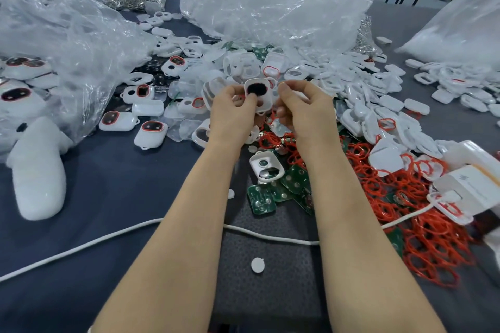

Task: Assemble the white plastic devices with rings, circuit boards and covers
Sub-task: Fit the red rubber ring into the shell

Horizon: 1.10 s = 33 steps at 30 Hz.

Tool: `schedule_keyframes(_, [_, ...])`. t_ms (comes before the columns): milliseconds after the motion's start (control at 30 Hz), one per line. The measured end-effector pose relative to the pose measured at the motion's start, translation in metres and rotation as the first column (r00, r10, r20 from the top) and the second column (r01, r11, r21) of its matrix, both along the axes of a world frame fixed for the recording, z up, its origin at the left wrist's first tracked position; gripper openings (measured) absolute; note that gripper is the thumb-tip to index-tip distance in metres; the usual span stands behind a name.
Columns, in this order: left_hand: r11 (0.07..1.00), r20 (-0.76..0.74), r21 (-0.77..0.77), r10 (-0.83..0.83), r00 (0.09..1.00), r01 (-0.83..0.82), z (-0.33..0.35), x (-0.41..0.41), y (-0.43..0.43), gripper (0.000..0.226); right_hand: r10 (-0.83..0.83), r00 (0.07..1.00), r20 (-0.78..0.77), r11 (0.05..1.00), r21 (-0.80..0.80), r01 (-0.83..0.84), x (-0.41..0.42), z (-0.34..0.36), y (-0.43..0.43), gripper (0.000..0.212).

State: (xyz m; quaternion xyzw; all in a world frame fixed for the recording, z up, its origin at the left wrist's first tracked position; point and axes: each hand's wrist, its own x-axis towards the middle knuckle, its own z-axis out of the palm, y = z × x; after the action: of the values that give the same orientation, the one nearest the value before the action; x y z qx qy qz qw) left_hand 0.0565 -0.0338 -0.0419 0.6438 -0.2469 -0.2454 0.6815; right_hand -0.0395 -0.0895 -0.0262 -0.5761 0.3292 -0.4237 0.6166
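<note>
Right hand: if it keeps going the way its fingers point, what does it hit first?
Most likely the white housing gripped in the left hand, just ahead of the right hand; depth is unclear.

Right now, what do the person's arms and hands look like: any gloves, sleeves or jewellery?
Both are bare. The left hand and right hand wear no gloves, and no rings show on the fingers. The left forearm and right forearm show no sleeve, watch or band down to the bottom edge of the picture. No markings show.
</note>
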Motion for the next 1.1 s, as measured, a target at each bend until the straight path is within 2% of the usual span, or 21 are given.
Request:
schedule_keyframes(67, [1.000,-0.007,-0.010,0.008,1.000,-0.009,0.000,-0.001,0.000,0.012,0.047,0.995,0.087,0.992,0.114,-0.057,0.001,0.001,0.000,0.010])
schedule_keyframes(133, [1.000,-0.025,-0.010,0.006,1.000,-0.006,-0.001,-0.002,-0.001,0.011,0.069,0.990,0.119,0.988,0.131,-0.085,0.002,0.001,-0.002,0.015])
schedule_keyframes(267, [0.999,-0.097,-0.035,-0.029,0.995,0.026,0.000,-0.003,-0.001,0.012,0.022,0.999,0.039,0.999,-0.029,-0.020,0.002,0.000,-0.001,0.016])
schedule_keyframes(500, [0.996,-0.091,-0.081,-0.050,0.995,0.042,-0.001,-0.003,-0.001,0.024,-0.103,0.993,-0.064,0.972,-0.220,0.087,0.005,-0.003,0.001,0.005])
schedule_keyframes(667, [0.995,-0.004,-0.099,-0.019,1.000,0.018,-0.001,-0.007,0.000,0.031,-0.173,0.972,-0.162,0.935,-0.337,0.110,0.008,-0.004,0.002,0.004])
schedule_keyframes(833, [0.993,0.044,-0.118,-0.010,0.999,0.016,0.001,-0.010,0.003,0.035,-0.193,0.963,-0.188,0.891,-0.445,0.091,0.012,-0.006,0.006,0.004])
schedule_keyframes(933, [0.993,0.065,-0.116,-0.029,0.997,0.037,0.001,-0.012,0.002,0.034,-0.210,0.959,-0.189,0.886,-0.452,0.105,0.014,-0.009,0.006,0.008])
schedule_keyframes(1100, [0.992,0.069,-0.113,-0.053,0.996,0.060,0.000,-0.012,-0.001,0.026,-0.158,0.969,-0.190,0.934,-0.347,0.084,0.012,-0.011,0.001,0.009])
